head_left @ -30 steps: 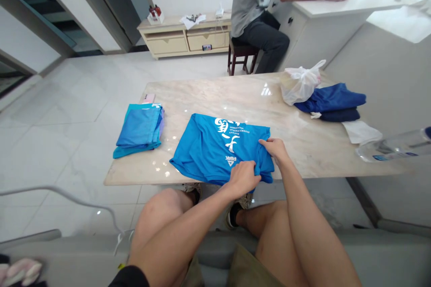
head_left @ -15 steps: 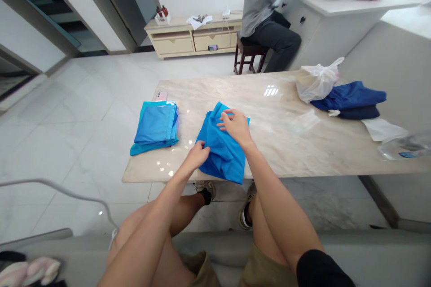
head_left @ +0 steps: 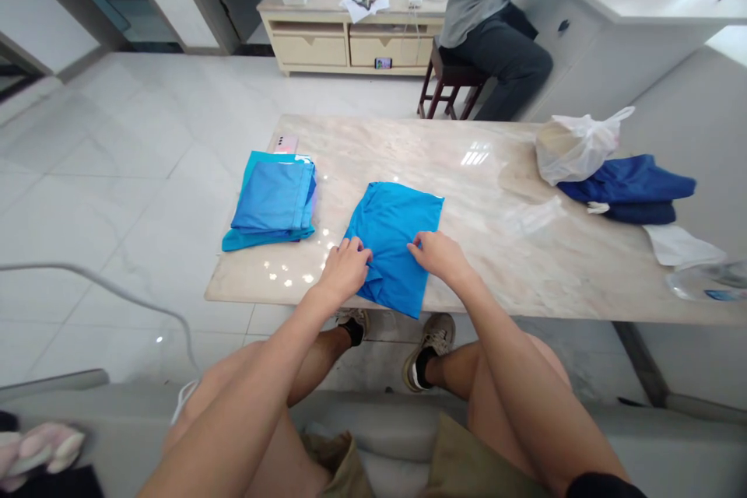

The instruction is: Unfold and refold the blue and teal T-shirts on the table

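A bright blue piece of folded cloth point(head_left: 397, 218) lies on the marble-patterned table, its near corner reaching the front edge. My left hand point(head_left: 346, 264) is at its left side, fingers curled down and closed on a bunched part of the fabric. On the right side, my right hand point(head_left: 439, 253) pinches the cloth between thumb and fingers. The fabric looks fairly smooth at the far end and creased near my left hand. To the left sits a stack of folded blue cloths point(head_left: 271, 198), apart from both hands.
A pink phone point(head_left: 286, 144) lies behind the stack. At the right are a white plastic bag point(head_left: 575, 148), dark blue cloth point(head_left: 636, 183), white paper point(head_left: 680, 245) and a clear plastic bottle point(head_left: 709, 280). Beyond the table, a person point(head_left: 496, 31) sits on a stool at a white counter.
My right hand has come down from the cloth's far part to its right side and closed on it. The far end of the cloth now lies flatter and wider. The view has shifted slightly.
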`<state>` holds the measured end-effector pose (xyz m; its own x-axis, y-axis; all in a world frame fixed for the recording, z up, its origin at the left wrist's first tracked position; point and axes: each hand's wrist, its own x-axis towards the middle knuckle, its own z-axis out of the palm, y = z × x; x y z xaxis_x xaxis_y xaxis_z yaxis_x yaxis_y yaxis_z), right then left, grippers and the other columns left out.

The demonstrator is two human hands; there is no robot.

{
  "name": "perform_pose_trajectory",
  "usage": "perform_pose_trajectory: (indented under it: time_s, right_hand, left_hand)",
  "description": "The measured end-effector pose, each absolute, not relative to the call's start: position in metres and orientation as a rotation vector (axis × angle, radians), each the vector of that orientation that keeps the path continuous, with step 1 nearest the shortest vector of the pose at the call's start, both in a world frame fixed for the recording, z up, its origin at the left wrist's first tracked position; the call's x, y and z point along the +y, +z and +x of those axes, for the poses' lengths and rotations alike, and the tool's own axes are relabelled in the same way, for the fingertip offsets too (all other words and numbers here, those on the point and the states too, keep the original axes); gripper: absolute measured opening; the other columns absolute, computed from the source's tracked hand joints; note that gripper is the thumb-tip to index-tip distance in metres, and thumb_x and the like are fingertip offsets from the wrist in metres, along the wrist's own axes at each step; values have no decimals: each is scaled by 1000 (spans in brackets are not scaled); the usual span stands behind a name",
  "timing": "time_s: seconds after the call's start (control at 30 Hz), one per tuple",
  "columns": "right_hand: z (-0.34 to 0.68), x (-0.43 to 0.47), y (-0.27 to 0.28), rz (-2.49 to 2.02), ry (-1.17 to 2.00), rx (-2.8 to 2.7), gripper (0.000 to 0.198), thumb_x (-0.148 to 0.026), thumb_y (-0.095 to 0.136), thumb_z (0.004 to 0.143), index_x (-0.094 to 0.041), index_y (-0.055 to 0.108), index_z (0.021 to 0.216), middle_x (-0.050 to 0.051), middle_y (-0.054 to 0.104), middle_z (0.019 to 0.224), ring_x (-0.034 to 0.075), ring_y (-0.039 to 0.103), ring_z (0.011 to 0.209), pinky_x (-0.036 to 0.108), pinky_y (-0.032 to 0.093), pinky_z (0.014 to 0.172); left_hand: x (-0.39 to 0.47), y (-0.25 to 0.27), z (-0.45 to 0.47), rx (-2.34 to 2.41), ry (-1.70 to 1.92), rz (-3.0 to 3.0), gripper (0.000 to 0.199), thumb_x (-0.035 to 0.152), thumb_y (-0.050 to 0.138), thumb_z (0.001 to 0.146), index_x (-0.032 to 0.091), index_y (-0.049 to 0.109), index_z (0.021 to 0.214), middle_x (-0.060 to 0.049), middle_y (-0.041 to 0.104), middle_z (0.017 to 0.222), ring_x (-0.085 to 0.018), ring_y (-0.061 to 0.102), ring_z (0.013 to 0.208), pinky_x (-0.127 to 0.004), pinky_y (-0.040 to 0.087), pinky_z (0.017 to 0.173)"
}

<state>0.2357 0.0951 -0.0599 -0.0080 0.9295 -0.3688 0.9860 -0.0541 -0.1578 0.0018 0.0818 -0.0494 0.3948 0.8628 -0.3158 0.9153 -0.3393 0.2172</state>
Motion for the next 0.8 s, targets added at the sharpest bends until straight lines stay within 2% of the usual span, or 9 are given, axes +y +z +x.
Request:
perform_pose_trajectory:
  time_s: [0.07, 0.13, 0.23, 0.33, 0.4, 0.5, 0.6, 0.7, 0.8]
  right_hand:
    - [238, 92, -62, 2103, -569, 1965, 40, -43, 51, 111, -15, 77, 124, 21, 77, 125, 35, 74, 118, 39, 55, 96]
    - [241, 91, -63, 2147, -562, 1884, 43, -43, 50, 112, -12, 75, 127, 24, 75, 127, 36, 74, 119, 40, 56, 96]
    - [245, 91, -63, 2251, -556, 1810, 50, -50, 49, 112, -10, 73, 131, 26, 74, 128, 35, 74, 121, 38, 56, 97]
    - [250, 91, -64, 2312, -504, 1774, 56, -57, 53, 110, -8, 71, 132, 28, 73, 128, 34, 73, 121, 37, 56, 98]
    - [255, 91, -67, 2301, -498, 1769, 56, -58, 59, 109, -8, 70, 133, 27, 73, 127, 33, 73, 121, 37, 56, 98]
    - [266, 90, -70, 2240, -530, 1813, 43, -47, 62, 109, -11, 71, 131, 25, 73, 129, 33, 74, 121, 36, 56, 97]
    - [273, 86, -70, 2241, -510, 1856, 33, -34, 54, 113, -12, 73, 128, 25, 73, 130, 34, 75, 121, 38, 56, 96]
    - [273, 83, -69, 2309, -513, 1830, 40, -38, 48, 115, -10, 73, 128, 26, 73, 127, 35, 75, 120, 38, 57, 95]
    - [270, 83, -71, 2328, -658, 1825, 48, -53, 58, 110, -10, 72, 128, 25, 73, 130, 35, 73, 124, 37, 56, 95]
  left_hand:
    - [88, -49, -11, 1671, -318, 2216, 32, 25, 49, 105, 20, 80, 110, -17, 66, 133, -37, 63, 129, -48, 53, 106]
    - [94, -51, -24, 1817, -339, 2110, 35, 31, 48, 105, 16, 79, 107, -22, 68, 130, -40, 66, 125, -49, 56, 102]
    - [102, -59, -34, 1859, -184, 2058, 33, 33, 57, 103, 13, 71, 125, -22, 68, 133, -37, 68, 127, -45, 55, 106]
    - [105, -70, -27, 1798, -22, 2019, 48, 32, 65, 100, 12, 56, 143, -21, 68, 141, -33, 68, 131, -41, 53, 111]
    - [105, -75, -19, 1766, -90, 1961, 52, 29, 66, 98, 12, 53, 146, -23, 70, 140, -34, 69, 131, -41, 54, 108]
    - [105, -76, -9, 1678, -290, 1891, 45, 25, 79, 83, 16, 68, 126, -20, 78, 127, -38, 74, 121, -38, 57, 97]
    - [106, -71, -7, 1600, -367, 1859, 41, 34, 94, 64, 21, 75, 98, -12, 83, 107, -38, 78, 105, -34, 58, 85]
    - [109, -68, -6, 1709, -226, 1800, 46, 56, 86, 74, 19, 73, 98, -16, 82, 109, -38, 78, 105, -36, 58, 82]
    - [115, -71, -1, 1857, 45, 1616, 43, 58, 74, 86, 17, 69, 96, -19, 79, 114, -38, 75, 112, -36, 56, 82]
